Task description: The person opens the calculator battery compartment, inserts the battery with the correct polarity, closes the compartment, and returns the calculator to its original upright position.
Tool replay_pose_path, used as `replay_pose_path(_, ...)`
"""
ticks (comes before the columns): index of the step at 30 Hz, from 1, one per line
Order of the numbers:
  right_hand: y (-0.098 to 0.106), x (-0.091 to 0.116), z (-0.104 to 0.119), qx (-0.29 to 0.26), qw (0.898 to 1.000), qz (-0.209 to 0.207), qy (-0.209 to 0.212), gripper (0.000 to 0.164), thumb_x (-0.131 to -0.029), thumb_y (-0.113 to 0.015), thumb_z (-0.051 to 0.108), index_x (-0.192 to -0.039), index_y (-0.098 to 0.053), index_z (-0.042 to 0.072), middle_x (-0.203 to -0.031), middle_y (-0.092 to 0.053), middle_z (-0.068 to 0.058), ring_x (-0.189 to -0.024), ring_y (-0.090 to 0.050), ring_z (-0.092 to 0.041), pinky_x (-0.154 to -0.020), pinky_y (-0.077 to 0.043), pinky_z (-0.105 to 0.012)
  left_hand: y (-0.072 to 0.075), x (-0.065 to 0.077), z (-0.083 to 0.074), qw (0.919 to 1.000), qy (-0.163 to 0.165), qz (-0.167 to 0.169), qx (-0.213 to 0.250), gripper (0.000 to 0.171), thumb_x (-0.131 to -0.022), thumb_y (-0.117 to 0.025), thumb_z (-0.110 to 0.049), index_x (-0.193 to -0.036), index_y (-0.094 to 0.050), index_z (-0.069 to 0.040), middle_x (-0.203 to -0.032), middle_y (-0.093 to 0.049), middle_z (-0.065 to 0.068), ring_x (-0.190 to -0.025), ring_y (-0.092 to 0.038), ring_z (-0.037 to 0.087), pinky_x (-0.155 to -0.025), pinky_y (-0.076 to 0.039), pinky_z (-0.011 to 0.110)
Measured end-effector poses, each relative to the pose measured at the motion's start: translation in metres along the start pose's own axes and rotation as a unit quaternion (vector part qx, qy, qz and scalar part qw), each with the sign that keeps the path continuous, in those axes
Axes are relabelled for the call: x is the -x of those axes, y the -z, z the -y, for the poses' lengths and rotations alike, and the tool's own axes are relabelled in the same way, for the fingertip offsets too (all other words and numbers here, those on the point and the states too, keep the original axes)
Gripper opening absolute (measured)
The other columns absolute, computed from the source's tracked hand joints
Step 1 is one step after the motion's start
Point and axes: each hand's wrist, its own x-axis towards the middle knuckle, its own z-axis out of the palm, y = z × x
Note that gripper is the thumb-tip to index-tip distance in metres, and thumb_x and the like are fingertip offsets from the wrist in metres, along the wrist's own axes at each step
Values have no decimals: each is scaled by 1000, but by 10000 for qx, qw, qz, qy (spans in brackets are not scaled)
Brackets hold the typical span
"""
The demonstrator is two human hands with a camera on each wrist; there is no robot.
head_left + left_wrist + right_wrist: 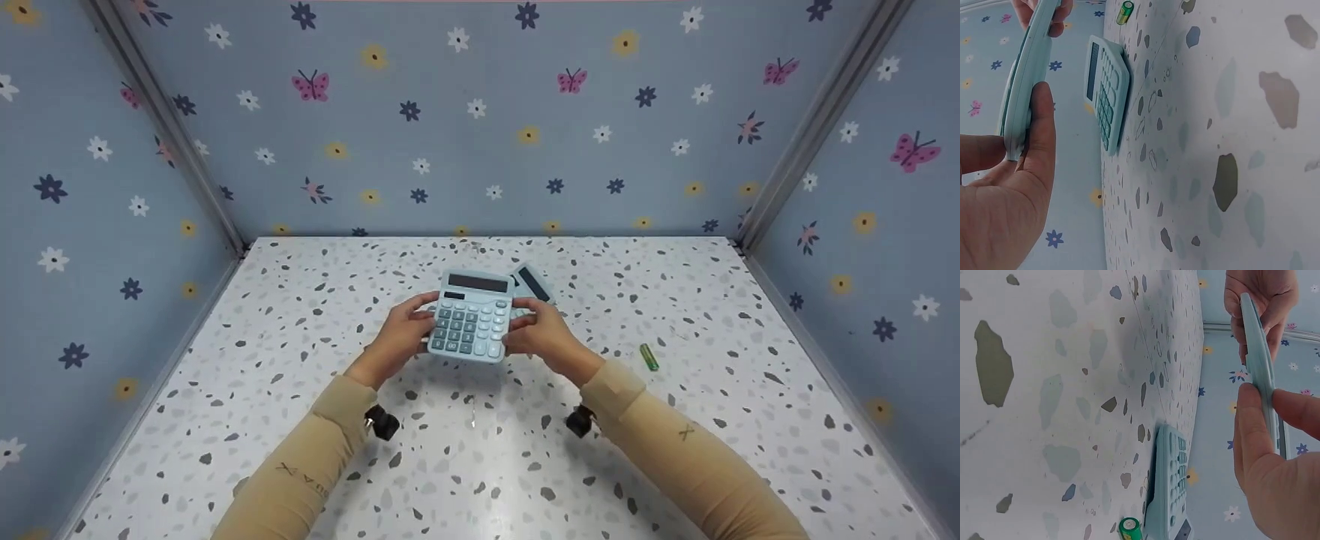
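Observation:
A light blue calculator (471,319) is held up off the table between both hands, its keys and dark display turned upward. The left hand (401,334) grips its left edge, thumb on one face and fingers behind, as the left wrist view shows. On the opposite edge the right hand (551,337) pinches it between thumb and fingers. A second light blue calculator (1107,93) lies on the table behind, partly hidden by the held one in the head view.
A green battery (649,358) lies on the speckled white table (480,465), right of the right hand. Blue walls (480,135) with flowers and butterflies enclose the table at the back and both sides.

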Motion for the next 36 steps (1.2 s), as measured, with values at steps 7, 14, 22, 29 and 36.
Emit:
replay_pose_path(7,7,5,-1,42,10000,-68,-46,80,-87,-75,-16,-159,-45,1,-108,-64,-13,-90,-72,-22,-87,-68,-38,-7,-2,1,9998,-31,51,169,56,-110,-45,-2,-166,-42,-9,-137,-62,20,-106,-72,19,-82,-65,30)
replay_pose_path(14,19,10,-2,13,9999,98,-36,80,-91,-75,-10,-162,-40,1,-115,-66,-17,-95,-74,-24,-88,-68,-39,-12,-1,-2,9999,-61,123,6,56,-110,-44,0,-165,-42,-6,-138,-61,22,-105,-69,19,-81,-64,29)
replay_pose_path(22,38,16,-3,277,9992,191,197,66,-100,-72,3,-159,-43,-2,-127,-67,-20,-117,-71,-40,-96,-66,-45,-14,1,-2,9992,-93,320,-217,54,-111,-43,-1,-165,-44,-6,-140,-63,23,-105,-71,18,-82,-64,29)
replay_pose_path(29,51,20,-1,446,9986,151,233,70,-98,-76,7,-160,-44,-2,-127,-62,-17,-108,-72,-25,-93,-67,-39,-17,0,2,9963,-237,768,-291,52,-112,-43,0,-163,-45,-2,-136,-64,23,-102,-71,15,-81,-64,27)
replay_pose_path(36,60,20,0,509,9984,185,171,61,-99,-75,6,-155,-51,-2,-117,-60,-12,-100,-69,-18,-92,-67,-38,-21,1,2,9917,-303,1144,-500,52,-110,-46,2,-161,-48,0,-123,-68,16,-94,-72,13,-78,-64,26)
